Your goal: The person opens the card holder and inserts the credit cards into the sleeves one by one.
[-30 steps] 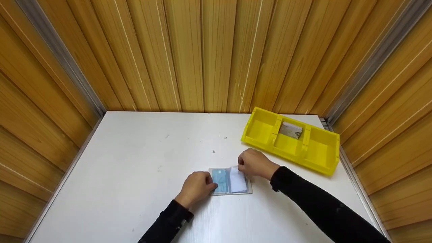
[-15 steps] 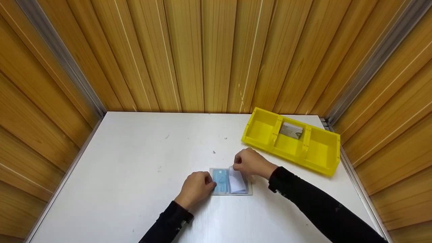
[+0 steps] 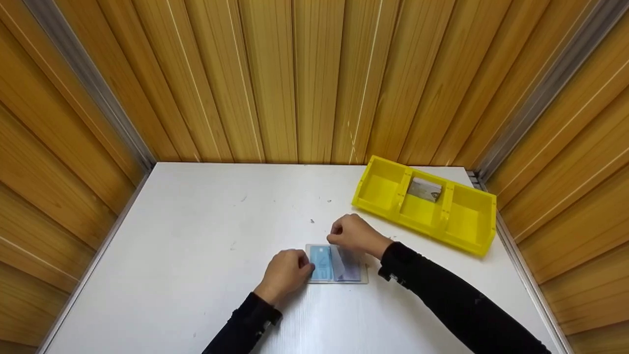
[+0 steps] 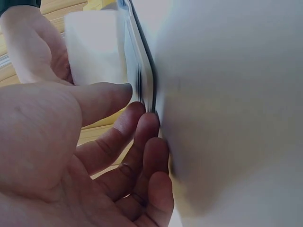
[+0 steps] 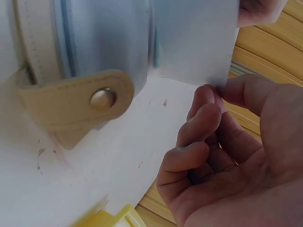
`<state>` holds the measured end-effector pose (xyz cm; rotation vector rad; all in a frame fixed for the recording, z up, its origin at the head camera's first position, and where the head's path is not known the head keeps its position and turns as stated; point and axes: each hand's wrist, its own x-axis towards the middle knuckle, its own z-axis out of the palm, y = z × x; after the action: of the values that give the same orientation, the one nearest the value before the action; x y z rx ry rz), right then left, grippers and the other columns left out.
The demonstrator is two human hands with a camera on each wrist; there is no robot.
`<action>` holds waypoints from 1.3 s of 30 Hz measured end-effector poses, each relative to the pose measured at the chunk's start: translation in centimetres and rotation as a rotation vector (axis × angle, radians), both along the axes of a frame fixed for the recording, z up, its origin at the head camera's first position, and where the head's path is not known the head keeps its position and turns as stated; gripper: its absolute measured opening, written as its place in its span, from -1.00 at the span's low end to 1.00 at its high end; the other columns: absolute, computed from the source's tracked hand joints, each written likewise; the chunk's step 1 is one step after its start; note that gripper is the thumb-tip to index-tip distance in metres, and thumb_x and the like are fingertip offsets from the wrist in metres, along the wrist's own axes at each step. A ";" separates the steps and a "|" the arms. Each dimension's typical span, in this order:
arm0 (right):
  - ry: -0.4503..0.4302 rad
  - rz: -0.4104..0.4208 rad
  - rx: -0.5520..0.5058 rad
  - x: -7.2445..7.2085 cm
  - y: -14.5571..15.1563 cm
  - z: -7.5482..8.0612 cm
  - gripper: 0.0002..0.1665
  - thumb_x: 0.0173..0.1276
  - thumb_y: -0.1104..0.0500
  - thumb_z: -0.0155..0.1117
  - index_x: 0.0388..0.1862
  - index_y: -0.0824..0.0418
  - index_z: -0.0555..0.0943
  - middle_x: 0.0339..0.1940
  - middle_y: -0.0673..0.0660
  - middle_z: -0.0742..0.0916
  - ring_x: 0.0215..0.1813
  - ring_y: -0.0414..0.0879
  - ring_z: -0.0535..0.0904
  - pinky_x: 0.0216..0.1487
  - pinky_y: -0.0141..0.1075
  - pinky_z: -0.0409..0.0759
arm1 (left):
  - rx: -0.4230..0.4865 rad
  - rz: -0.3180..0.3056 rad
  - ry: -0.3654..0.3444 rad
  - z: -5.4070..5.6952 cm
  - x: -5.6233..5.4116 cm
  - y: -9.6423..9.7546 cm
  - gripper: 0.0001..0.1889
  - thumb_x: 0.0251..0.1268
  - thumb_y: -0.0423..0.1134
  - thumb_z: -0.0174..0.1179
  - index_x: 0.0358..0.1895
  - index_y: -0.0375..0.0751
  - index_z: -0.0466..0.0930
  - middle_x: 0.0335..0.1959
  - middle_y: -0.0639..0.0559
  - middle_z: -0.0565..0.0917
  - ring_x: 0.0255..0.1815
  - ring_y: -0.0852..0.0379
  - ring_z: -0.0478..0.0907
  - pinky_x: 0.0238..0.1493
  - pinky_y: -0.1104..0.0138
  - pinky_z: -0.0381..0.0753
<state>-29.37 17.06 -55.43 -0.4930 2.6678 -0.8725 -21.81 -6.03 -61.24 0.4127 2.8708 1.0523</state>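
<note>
A card holder [image 3: 364, 276] lies spread on the white table, with a light-blue card [image 3: 322, 261] on its left side. My left hand [image 3: 286, 272] pinches the holder's left edge between thumb and fingers, close against the tabletop. Above the holder's far edge, my right hand [image 3: 357, 235] pinches the corner of a translucent sleeve page [image 5: 196, 42], which stands raised from the right-hand stack. In the right wrist view, a beige strap [image 5: 61, 111] with a metal snap [image 5: 103, 99] sticks out from the holder. The raised page [image 4: 94, 45] looks pale and blurred in the left wrist view.
A yellow three-compartment tray [image 3: 403, 217] stands at the back right of the white table [image 3: 211, 211]. Its middle compartment holds a small stack of cards [image 3: 424, 189]. Wood-patterned walls [image 3: 275, 83] rise behind and at both sides.
My right hand has moved left, bringing the page's corner with it. The page has swung up off the right-hand stack, which now shows greyish instead of white. My left hand stays put.
</note>
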 end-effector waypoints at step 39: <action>0.055 0.118 0.008 0.6 -3.6 -3.1 -0.65 0.51 0.09 0.38 -0.47 0.20 0.83 -0.70 -0.19 0.52 -0.57 -0.28 0.38 -0.44 -0.41 0.32 | 0.016 -0.011 0.088 0.0 0.0 -0.3 -0.82 0.36 -0.33 0.31 -0.45 -0.11 0.70 -0.51 0.07 0.67 -0.45 0.19 0.51 -0.32 0.25 0.53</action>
<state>-28.77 13.42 -58.50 -0.6736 2.6586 -0.8256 -21.79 -6.31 -61.26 0.4874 2.9345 1.0826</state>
